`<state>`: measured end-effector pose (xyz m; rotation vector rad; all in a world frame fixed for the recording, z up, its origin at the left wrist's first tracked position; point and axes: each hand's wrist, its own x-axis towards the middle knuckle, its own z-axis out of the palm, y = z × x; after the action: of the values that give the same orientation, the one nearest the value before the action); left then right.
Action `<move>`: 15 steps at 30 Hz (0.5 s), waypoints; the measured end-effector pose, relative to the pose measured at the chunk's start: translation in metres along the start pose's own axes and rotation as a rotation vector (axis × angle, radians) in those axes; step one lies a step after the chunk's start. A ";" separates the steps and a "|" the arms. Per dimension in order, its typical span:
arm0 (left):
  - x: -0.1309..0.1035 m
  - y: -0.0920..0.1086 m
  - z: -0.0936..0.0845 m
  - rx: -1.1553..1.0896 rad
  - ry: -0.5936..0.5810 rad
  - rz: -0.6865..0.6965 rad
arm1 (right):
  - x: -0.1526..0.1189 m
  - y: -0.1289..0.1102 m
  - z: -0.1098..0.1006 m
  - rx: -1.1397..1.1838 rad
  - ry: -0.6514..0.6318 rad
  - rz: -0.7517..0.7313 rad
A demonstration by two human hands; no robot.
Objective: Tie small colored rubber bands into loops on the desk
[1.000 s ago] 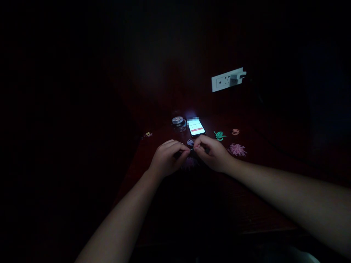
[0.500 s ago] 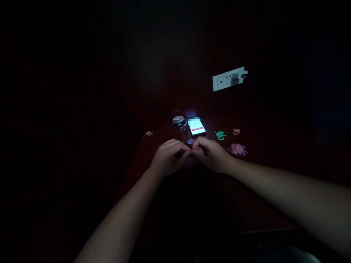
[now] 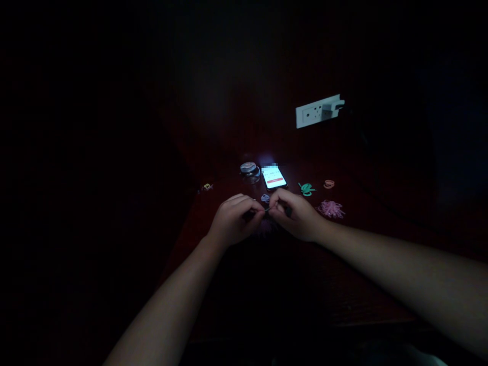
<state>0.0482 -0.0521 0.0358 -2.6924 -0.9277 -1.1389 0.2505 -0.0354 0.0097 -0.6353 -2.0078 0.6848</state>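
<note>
My left hand (image 3: pixel 239 217) is closed in a pinch, and my right hand (image 3: pixel 292 212) pinches just across from it. A thin pale elastic band (image 3: pixel 267 209) spans the small gap between their fingertips, too dim to tell its colour. Beneath the hands a dark purple heap of elastic bands (image 3: pixel 264 229) is partly hidden in shadow. Just beyond the fingertips lie a few lilac bands (image 3: pixel 265 198). To the right of my right hand is a pile of pink elastic bands (image 3: pixel 331 209), with green bands (image 3: pixel 306 189) and orange bands (image 3: pixel 329 184) behind it.
A lit phone (image 3: pixel 274 178) lies behind the hands, beside a small lidded jar (image 3: pixel 249 173). Yellowish bands (image 3: pixel 207 187) lie at the far left of the dark red table (image 3: pixel 213 264). On the wall, a socket strip (image 3: pixel 318 112) holds a plug. Surroundings are very dark.
My fingertips have drawn slightly apart, the right hand shifting a little to the right, and the thin band now shows between them. The things on the table keep their places.
</note>
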 end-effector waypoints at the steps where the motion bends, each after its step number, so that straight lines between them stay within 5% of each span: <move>1: 0.000 0.000 0.000 -0.007 -0.003 0.003 | 0.000 0.000 0.000 0.005 -0.013 -0.008; 15: -0.002 -0.002 0.000 -0.035 -0.049 -0.010 | 0.000 0.000 0.000 -0.119 0.015 -0.069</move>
<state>0.0459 -0.0515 0.0344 -2.7587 -0.9383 -1.1056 0.2500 -0.0353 0.0098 -0.6354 -2.0583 0.5207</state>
